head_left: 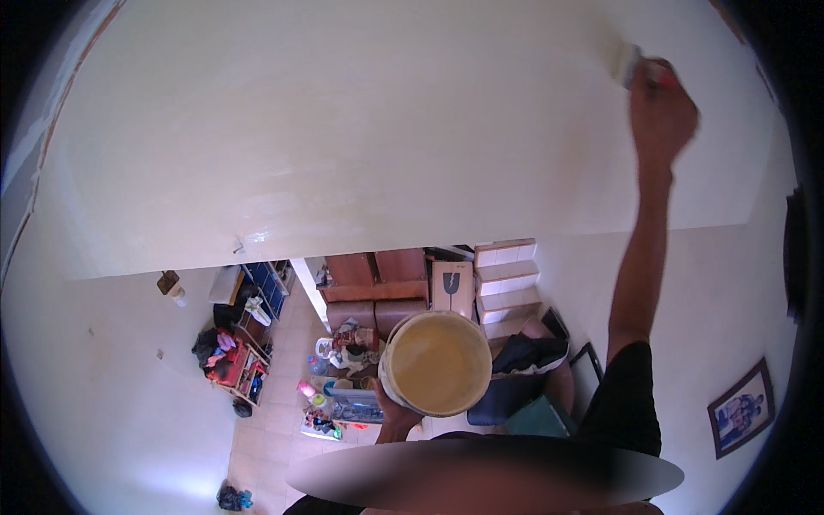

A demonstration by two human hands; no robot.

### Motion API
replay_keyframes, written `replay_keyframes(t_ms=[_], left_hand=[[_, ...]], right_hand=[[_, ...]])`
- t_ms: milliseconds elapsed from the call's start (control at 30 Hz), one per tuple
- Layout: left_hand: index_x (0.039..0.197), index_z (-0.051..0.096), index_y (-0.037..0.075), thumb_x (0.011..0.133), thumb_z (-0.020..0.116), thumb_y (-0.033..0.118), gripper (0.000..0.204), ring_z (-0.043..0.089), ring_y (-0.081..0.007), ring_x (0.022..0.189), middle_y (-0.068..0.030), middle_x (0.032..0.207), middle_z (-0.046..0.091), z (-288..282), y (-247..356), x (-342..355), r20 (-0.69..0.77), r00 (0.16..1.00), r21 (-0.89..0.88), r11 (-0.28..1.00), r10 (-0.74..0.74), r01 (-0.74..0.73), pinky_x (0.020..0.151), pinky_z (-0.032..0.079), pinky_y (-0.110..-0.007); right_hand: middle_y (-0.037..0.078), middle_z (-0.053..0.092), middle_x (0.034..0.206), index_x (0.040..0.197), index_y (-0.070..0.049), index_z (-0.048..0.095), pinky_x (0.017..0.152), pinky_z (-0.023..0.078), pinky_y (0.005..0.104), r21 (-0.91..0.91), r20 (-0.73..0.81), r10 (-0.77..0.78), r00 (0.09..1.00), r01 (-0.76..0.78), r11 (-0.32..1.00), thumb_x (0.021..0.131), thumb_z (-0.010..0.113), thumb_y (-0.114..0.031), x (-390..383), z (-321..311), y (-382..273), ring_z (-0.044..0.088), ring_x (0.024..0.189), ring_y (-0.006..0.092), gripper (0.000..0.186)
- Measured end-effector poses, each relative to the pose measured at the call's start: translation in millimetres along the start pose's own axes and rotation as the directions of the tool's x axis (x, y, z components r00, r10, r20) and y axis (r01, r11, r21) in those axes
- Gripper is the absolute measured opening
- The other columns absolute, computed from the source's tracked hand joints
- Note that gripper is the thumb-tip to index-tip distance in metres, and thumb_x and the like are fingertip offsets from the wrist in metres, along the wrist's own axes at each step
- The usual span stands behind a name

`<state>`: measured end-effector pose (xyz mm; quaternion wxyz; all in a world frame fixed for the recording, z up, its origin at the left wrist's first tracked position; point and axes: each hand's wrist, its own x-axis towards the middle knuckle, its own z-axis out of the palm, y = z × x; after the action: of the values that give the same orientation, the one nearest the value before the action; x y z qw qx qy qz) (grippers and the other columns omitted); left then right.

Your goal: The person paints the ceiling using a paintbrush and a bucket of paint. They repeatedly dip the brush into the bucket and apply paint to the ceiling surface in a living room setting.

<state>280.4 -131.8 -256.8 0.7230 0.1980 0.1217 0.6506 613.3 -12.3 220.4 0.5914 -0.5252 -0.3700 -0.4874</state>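
Pale walls wrap round you, with the broad upper wall (369, 129) spread across the view above the lower room. At far left, a reddish-brown line (64, 103) bends along the rim, where the lens makes its true course hard to judge. Further in, a small lamp (177, 293) hangs on the left wall, above a wooden rack (251, 378) heaped with clothes; the pile hides most of its shelves. Below, a dark bag (230, 498) lies on the tiled floor (266, 408), its contents impossible to tell.

Near the middle, your left hand (396, 415) grips the bucket (386, 365) by its lower left side, though most of its fingers are hidden underneath. You keep it mouth-up and close to your body, probably so the yellowish paint (438, 365) stays level and within reach. The bucket covers part of the furniture behind; a carton (453, 292) and tiled stairs (506, 279) show beyond it. A smooth blurred oval (485, 476) masks much of your body at the bottom.

To the right, your right arm stretches high, the right hand (668, 110) closed round the brush (631, 67). Its bristles point left at the upper wall, seemingly to lay them along the surface; blur leaves actual contact uncertain. Past your arm, a framed picture (742, 410) looks tilted, and a dark object (795, 255) is cut off by the rim.
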Motion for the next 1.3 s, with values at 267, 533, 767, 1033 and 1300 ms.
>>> replay_keyframes(t_ms=[267, 533, 767, 1033, 1300], left_hand=[[0.153, 0.032, 0.016, 0.082, 0.033, 0.085, 0.099, 0.039, -0.0387, 0.138, -0.0137, 0.155, 0.037, -14, -2, -5, -0.018, 0.998, 0.087, 0.994, 0.065, -0.064, 0.111, 0.033, -0.060], [0.153, 0.032, 0.016, 0.082, 0.033, 0.086, 0.100, 0.039, -0.0385, 0.138, -0.0139, 0.154, 0.038, -7, -1, 7, -0.033, 0.999, 0.124, 0.992, 0.039, -0.034, 0.111, 0.034, -0.060], [0.153, 0.032, 0.015, 0.082, 0.032, 0.086, 0.101, 0.040, -0.0383, 0.137, -0.0141, 0.153, 0.039, -3, -4, 13, -0.033, 0.999, 0.099, 0.995, 0.006, -0.003, 0.111, 0.034, -0.060], [0.153, 0.033, 0.015, 0.081, 0.032, 0.087, 0.101, 0.041, -0.0380, 0.137, -0.0143, 0.152, 0.040, -11, -7, 20, -0.009, 0.998, 0.026, 0.998, -0.058, 0.058, 0.110, 0.035, -0.060], [0.152, 0.033, 0.015, 0.081, 0.032, 0.088, 0.102, 0.042, -0.0378, 0.136, -0.0145, 0.151, 0.041, -4, -1, 35, -0.032, 0.997, -0.044, 0.997, -0.070, 0.068, 0.110, 0.035, -0.060]], right_hand=[[0.007, 0.064, 0.074, 0.068, -0.017, 0.070, 0.059, 0.052, 0.0412, 0.827, -0.247, -0.268, 0.931, 0.347, 0.442, 0.071, 0.065, -0.009, -45, -30, -270, 0.066, 0.070, 0.0264, 0.010], [0.011, 0.070, 0.070, 0.081, -0.012, 0.075, 0.064, 0.054, 0.0421, 0.962, -0.089, -0.389, 0.917, 0.180, 0.204, 0.077, 0.064, -0.017, -24, -30, -333, 0.067, 0.067, 0.0316, 0.012], [0.011, 0.069, 0.069, 0.080, -0.006, 0.071, 0.064, 0.053, 0.0421, 0.723, -0.374, -0.125, 0.919, 0.374, 0.582, 0.079, 0.071, -0.027, 36, 65, -117, 0.066, 0.063, 0.0290, 0.022], [0.012, 0.072, 0.082, 0.100, 0.005, 0.072, 0.067, 0.057, 0.0307, 0.820, 0.075, 0.176, 0.982, -0.161, 0.549, 0.090, 0.069, -0.015, 28, -23, 128, 0.069, 0.068, 0.0185, 0.022], [0.017, 0.071, 0.097, 0.109, 0.001, 0.067, 0.072, 0.056, 0.0403, 0.893, 0.447, -0.405, 0.797, -0.424, 0.150, 0.082, 0.067, -0.006, -180, -125, 77, 0.070, 0.084, 0.0297, 0.027]])
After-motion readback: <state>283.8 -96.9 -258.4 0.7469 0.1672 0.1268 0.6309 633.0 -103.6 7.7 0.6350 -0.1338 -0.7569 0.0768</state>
